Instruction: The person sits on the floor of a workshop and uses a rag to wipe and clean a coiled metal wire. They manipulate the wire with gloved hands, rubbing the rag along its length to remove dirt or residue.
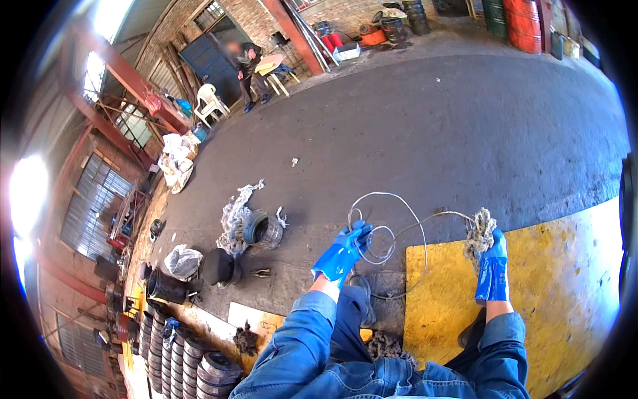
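At the lower left of the frame, stacked black rings (219,368) are standing in close columns, and just above them a black bucket (166,287) is lying tilted. White sacks (177,159) are slumping together at the left, farther up, while a crumpled pale plastic bag (183,261) is resting on the floor below. A white chair (209,103) is standing at the upper left, and a co-worker (247,72) is standing beside it, near a small table (269,64). Left of center, a tangled pale bundle (234,223) is lying against a round coil (269,234), and pliers (261,272) are lying on the floor below. At the center, your left hand (344,249), gloved in blue, is holding the thin wire (395,238), its fingers curling nearly closed around it. The wire is looping out right of that hand in large and small rings, and one end is running right to a frayed gray-brown rag (480,233). Your right hand (493,269), also gloved in blue, is holding that rag at the right of the frame; its fingers are bending around the bundle, but you cannot tell how tightly, since the rag is hiding their tips. Beneath, a worn yellow sheet (551,292) is covering the floor at the lower right.
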Tool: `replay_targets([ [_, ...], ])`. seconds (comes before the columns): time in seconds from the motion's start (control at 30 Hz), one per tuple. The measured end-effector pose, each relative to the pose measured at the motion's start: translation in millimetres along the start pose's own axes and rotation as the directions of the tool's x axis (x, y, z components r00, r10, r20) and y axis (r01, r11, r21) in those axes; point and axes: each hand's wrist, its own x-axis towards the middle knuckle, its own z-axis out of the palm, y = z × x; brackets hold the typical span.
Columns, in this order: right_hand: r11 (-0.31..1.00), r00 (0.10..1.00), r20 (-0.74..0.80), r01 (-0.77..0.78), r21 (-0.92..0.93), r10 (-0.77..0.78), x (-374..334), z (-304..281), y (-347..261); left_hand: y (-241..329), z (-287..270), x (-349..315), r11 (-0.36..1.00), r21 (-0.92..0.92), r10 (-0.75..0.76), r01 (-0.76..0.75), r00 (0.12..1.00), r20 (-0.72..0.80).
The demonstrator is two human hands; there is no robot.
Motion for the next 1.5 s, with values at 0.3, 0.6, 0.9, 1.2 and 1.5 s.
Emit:
replay_targets([
  [0.3, 0.997, 1.000, -0.023, -0.005, 0.071, 0.007, 19, -35, 5, -9, 10, 15, 0.999, 0.015, -0.049, 0.050, 0.999, -0.020],
  [0.6, 0.993, 0.995, -0.082, 0.064, 0.100, -0.056, 27, -36, 4, -9, 19, 19, 0.993, 0.076, -0.090, 0.091, 0.996, -0.017],
  [0.9, 0.994, 0.997, -0.072, 0.014, 0.107, -0.006, 15, -25, -7, -10, 23, 21, 0.986, 0.116, -0.115, 0.116, 0.993, -0.013],
  [1.2, 0.997, 0.978, -0.194, 0.069, -0.013, -0.071, 15, -1, -6, -10, 25, 18, 0.983, 0.137, -0.121, 0.125, 0.992, -0.036],
  [1.5, 0.997, 0.990, -0.128, 0.073, 0.041, -0.067, 19, -21, -4, -9, 32, 16, 0.978, 0.170, -0.115, 0.117, 0.993, -0.023],
])
